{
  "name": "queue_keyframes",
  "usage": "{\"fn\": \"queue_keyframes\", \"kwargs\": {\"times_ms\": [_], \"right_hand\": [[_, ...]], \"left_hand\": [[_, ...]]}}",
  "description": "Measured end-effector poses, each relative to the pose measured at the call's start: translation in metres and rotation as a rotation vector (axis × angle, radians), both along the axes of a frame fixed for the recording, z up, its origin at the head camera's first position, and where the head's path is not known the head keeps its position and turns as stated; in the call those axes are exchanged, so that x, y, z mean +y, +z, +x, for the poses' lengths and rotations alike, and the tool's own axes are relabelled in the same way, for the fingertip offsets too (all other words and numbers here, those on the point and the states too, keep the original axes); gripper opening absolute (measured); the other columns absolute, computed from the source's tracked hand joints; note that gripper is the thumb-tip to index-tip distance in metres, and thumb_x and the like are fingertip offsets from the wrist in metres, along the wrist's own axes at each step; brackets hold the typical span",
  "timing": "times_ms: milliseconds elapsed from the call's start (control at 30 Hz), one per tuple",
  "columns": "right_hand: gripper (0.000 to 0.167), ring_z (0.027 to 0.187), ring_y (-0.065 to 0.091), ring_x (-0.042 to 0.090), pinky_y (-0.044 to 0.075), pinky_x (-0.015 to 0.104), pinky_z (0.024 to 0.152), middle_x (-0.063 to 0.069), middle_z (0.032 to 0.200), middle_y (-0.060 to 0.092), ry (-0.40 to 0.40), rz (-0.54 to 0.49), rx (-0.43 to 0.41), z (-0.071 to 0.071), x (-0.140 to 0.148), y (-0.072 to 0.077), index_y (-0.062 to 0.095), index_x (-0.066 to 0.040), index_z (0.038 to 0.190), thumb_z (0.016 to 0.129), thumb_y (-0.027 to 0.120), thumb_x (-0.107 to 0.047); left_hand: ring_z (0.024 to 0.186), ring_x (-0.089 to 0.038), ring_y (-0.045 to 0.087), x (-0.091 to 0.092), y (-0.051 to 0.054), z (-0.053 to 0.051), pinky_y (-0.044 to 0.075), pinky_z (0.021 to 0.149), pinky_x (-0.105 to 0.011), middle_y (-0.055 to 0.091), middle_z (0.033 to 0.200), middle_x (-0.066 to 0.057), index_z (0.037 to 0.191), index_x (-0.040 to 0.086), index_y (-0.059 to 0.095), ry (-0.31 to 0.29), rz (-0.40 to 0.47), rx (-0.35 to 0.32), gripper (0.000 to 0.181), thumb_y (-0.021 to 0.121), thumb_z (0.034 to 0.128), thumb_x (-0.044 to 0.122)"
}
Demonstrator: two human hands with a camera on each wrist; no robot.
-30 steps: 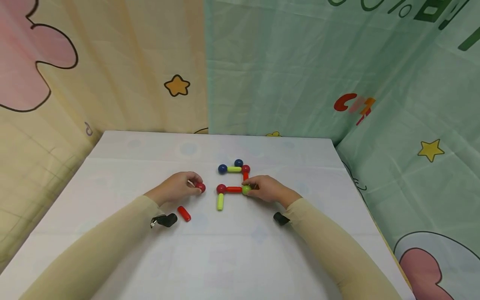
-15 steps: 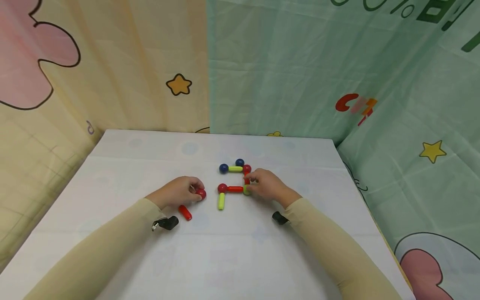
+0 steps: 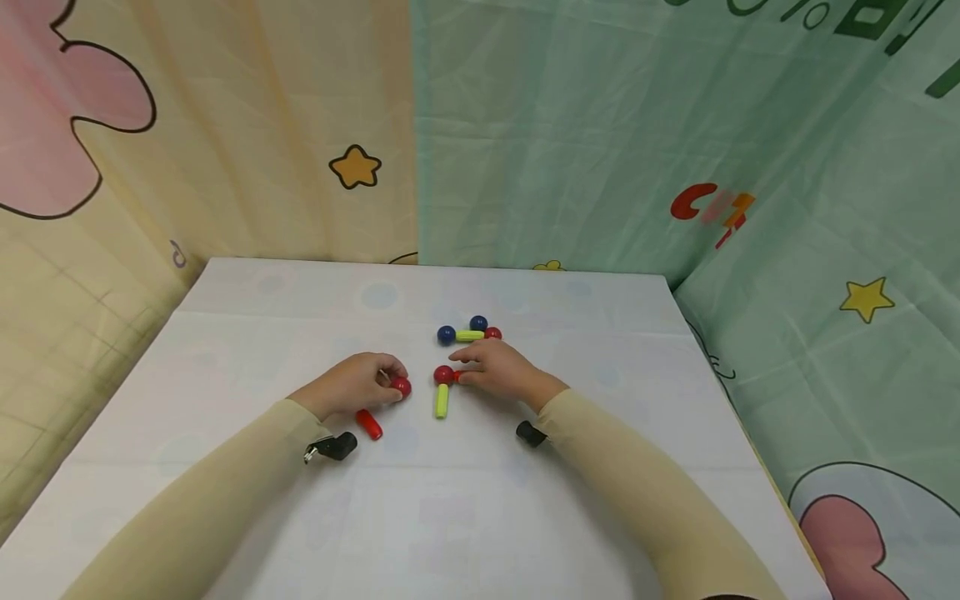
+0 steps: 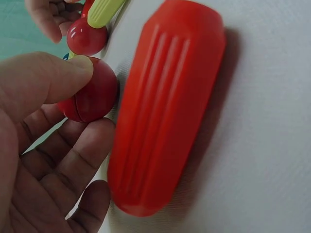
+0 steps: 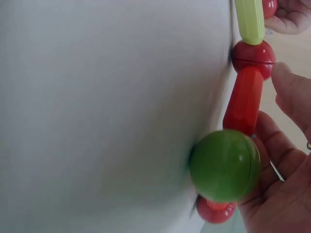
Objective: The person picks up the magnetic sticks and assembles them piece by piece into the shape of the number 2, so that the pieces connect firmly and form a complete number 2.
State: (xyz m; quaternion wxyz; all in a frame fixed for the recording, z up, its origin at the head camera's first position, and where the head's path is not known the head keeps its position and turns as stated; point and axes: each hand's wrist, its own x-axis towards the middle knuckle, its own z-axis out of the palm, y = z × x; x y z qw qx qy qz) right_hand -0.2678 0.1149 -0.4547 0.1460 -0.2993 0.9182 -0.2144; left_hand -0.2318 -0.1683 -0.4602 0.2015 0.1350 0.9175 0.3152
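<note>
"Status?"
"My left hand (image 3: pixel 356 386) pinches a red ball (image 3: pixel 402 387); right hand (image 3: pixel 501 372), loose-fingered, beside the joined red rod (image 5: pixel 244 99). All short of counter's (image 3: pixel 300 533) far edge."
"Risk?"
"A nudge could detach the rod."

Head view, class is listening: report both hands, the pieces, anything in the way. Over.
Left hand pinches red ball, apart from chain. Right hand at chain, grip unclear, hiding part of it. Possible obstacle: loose red rod near left hand.
</note>
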Motion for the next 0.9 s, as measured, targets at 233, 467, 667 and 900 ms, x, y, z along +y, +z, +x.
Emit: {"fn": "queue_keyframes", "kwargs": {"times_ms": [233,467,667,900], "right_hand": [[0.039,0.123,0.065,0.015,0.053,0.034,0.109,0.000,0.135,0.072,0.038,-0.018,-0.014,-0.005,-0.014,-0.008,0.069,-0.017,0.140,0.102,0.072,-0.023],[0.039,0.118,0.064,0.013,0.054,0.033,0.107,-0.002,0.133,0.073,0.007,-0.007,-0.045,-0.006,-0.017,-0.013,0.070,-0.019,0.139,0.100,0.074,-0.024],[0.037,0.115,0.063,0.013,0.054,0.033,0.106,-0.003,0.131,0.074,0.003,-0.020,-0.047,-0.005,-0.018,-0.014,0.071,-0.019,0.137,0.100,0.074,-0.024],[0.036,0.118,0.063,0.015,0.053,0.035,0.109,-0.002,0.134,0.072,-0.015,-0.002,-0.046,-0.004,-0.019,-0.012,0.070,-0.019,0.138,0.102,0.072,-0.023]], "left_hand": [[0.095,-0.021,0.060,-0.001,-0.003,0.000,0.052,0.078,-0.030,0.069,0.104,-0.005,0.124,0.016,0.070,0.000,0.012,0.011,0.033,0.080,0.0947,0.028],[0.093,-0.021,0.060,-0.002,-0.004,0.001,0.052,0.079,-0.031,0.069,0.102,-0.004,0.123,0.017,0.070,0.010,0.020,0.008,0.032,0.080,0.0941,0.027],[0.094,-0.021,0.061,0.000,-0.002,0.005,0.054,0.077,-0.031,0.069,0.105,-0.004,0.123,0.018,0.071,0.009,0.023,-0.028,0.032,0.080,0.0937,0.025],[0.092,-0.020,0.061,0.007,-0.001,0.017,0.056,0.072,-0.031,0.068,0.103,-0.002,0.121,0.021,0.071,-0.022,0.018,-0.054,0.030,0.081,0.0927,0.021]]}}
